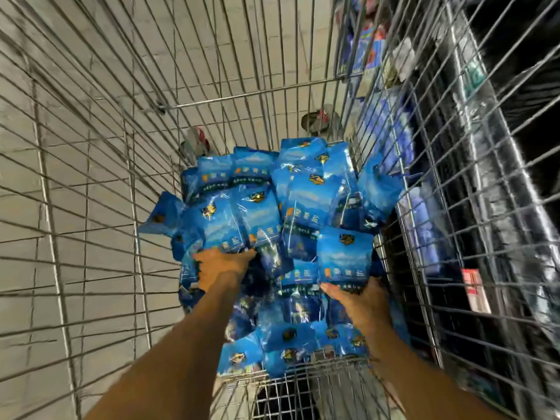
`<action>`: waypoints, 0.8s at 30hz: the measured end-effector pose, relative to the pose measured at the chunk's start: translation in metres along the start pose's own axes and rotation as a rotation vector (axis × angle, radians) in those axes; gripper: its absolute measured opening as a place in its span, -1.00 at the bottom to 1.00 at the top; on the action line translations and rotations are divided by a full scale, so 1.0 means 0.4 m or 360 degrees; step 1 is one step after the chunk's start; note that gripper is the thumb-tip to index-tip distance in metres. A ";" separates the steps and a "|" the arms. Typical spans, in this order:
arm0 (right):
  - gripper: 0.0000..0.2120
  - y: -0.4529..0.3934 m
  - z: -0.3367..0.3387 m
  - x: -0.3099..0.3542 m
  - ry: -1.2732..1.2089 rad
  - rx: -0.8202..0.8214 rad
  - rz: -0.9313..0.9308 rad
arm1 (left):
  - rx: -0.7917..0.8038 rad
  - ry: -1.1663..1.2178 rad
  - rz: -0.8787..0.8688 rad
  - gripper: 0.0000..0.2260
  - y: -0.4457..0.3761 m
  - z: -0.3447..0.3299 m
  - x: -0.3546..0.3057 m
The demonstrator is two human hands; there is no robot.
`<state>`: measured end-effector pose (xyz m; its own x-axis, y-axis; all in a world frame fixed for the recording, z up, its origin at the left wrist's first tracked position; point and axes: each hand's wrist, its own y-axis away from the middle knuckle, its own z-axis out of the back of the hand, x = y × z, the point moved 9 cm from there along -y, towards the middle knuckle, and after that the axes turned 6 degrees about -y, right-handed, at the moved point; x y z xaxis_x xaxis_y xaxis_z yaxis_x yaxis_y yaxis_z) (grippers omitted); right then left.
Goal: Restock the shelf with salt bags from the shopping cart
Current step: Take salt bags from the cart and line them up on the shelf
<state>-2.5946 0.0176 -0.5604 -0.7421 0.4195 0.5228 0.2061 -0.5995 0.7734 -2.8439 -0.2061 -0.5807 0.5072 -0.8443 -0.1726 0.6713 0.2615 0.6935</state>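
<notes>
Reaching into the cart [303, 89], left grip [222, 268] and right grip [357, 301] each clutching a salt bag's lower edge.

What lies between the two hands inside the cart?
In the head view, more blue salt bags in the pile fill the stretch between the left hand and right hand.

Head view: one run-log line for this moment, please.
stage: picking from shopping cart | left hand: grips salt bags | right hand: grips salt bag | shelf: at right
</notes>
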 end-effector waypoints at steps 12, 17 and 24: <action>-0.81 0.294 0.035 0.303 -0.0606 0.0511 -0.0008 | 0.0653 0.0661 -0.0536 -0.58 0.292 0.118 -0.140; -0.71 0.545 0.124 0.415 -0.0877 0.0570 0.0109 | 0.0522 0.0724 -0.0752 -0.61 0.497 0.357 -0.246; -0.48 0.950 0.351 0.470 -0.0895 0.0408 0.0669 | 0.1410 0.1225 -0.0852 -0.55 0.970 0.559 -0.201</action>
<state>-2.5663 -0.0357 -0.1180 -0.1439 0.5165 0.8441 0.5940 -0.6372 0.4911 -2.7450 -0.1415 -0.1413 0.6659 -0.1841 -0.7229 0.4517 -0.6717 0.5871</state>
